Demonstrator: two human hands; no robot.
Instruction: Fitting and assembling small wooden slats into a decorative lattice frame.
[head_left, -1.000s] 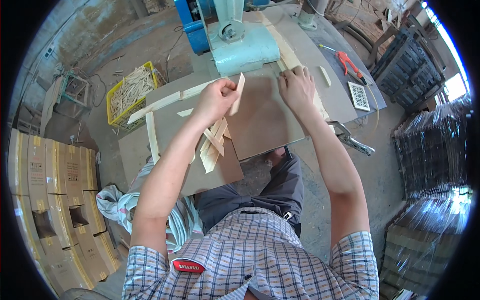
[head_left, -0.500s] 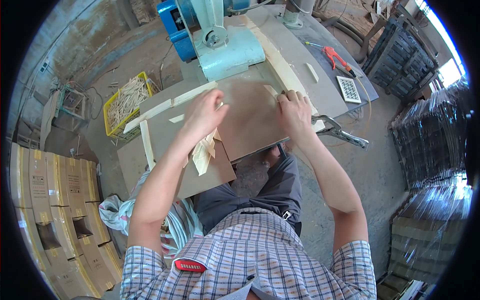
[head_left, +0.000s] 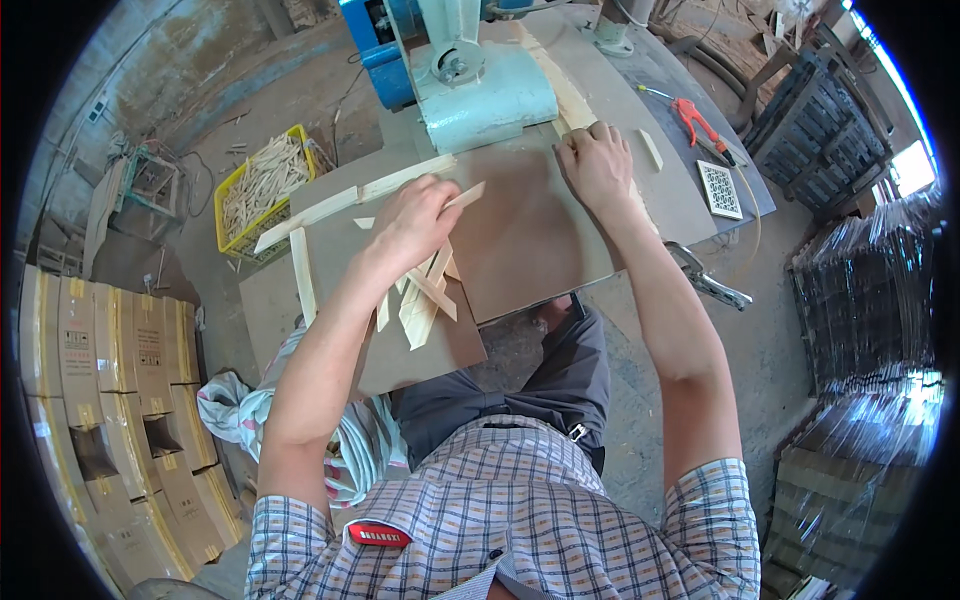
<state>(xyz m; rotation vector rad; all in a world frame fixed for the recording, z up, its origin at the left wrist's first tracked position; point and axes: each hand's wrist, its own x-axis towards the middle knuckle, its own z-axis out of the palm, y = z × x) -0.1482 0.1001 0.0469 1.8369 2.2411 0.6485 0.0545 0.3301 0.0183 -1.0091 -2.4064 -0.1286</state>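
My left hand [head_left: 412, 220] is closed on a small pale wood strip [head_left: 466, 195] that sticks out to the right past its fingertips. Just below this hand, several short wood strips [head_left: 425, 300] with slanted ends lie crossed in a loose pile on the brown board [head_left: 520, 240]. Over the long wooden guide strip [head_left: 560, 90] at the right rests my right hand [head_left: 600, 168], its fingers curled; anything under them is hidden. Beyond both hands stands a machine with a curved light-green guard [head_left: 490, 105].
Longer wood strips [head_left: 330, 205] edge the left board. A locking clamp [head_left: 708, 280] grips the right side near a red air gun [head_left: 690, 120], a patterned white tile [head_left: 719, 190] and a loose strip [head_left: 650, 150]. A yellow crate [head_left: 232, 235] of wood pieces and stacked cartons [head_left: 120, 400] stand left.
My right hand has moved away from me along the guide strip; the short strip beside it no longer shows there. A strip now shows clearly in my left hand. The whole view has shifted slightly.
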